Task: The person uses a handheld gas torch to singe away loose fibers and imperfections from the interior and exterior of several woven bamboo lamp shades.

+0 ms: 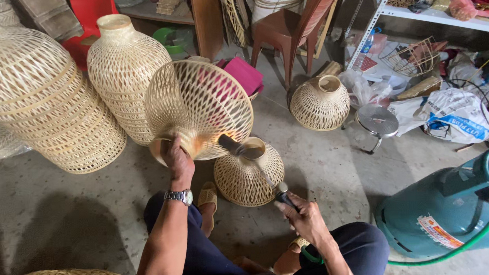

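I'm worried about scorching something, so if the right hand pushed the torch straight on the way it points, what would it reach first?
The right hand aims the torch up-left; its nozzle already sits at the woven lampshade held by the left hand. That shade comes first, though depth is uncertain.

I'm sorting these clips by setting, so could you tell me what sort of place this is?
Probably a small craft workshop for woven bamboo lampshades. Finished woven shades crowd the concrete floor, the left hand holds one while the right hand aims a gas torch fed from a teal cylinder.
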